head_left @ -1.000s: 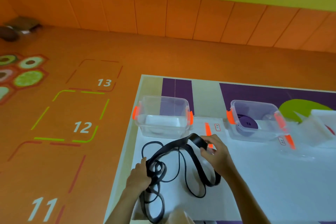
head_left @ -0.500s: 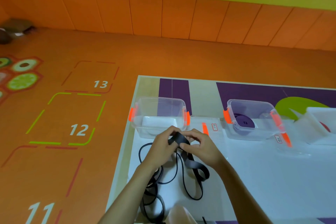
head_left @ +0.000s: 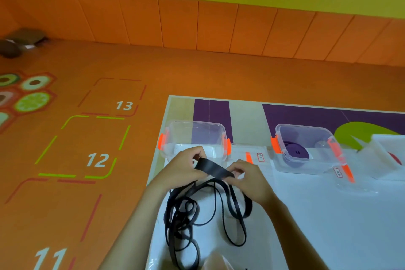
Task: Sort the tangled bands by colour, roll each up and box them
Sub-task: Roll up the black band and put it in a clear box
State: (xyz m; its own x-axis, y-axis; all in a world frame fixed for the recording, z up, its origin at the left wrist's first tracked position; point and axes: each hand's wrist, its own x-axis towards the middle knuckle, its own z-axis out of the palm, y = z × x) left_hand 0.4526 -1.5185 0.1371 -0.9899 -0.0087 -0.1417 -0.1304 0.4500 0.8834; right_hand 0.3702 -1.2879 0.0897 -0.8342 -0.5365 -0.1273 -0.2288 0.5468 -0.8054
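We have the surface (head_left: 328, 215) to the right and the floor (head_left: 87, 204) to its left, where squares numbered 11, 12 and 13 run from near to far. The left box (head_left: 175, 136) stands at the surface's back left corner. The right box (head_left: 311, 129) stands well apart to its right, with a rolled band (head_left: 294, 153) in it. A lid (head_left: 241, 151) lies flat between the 2 boxes. Just before the left box, our left hand (head_left: 184, 169) and right hand (head_left: 249, 177) hold a stretch of band (head_left: 213, 169) between them. Below it, the tangle of bands (head_left: 179, 219) lies on the surface by its left edge.
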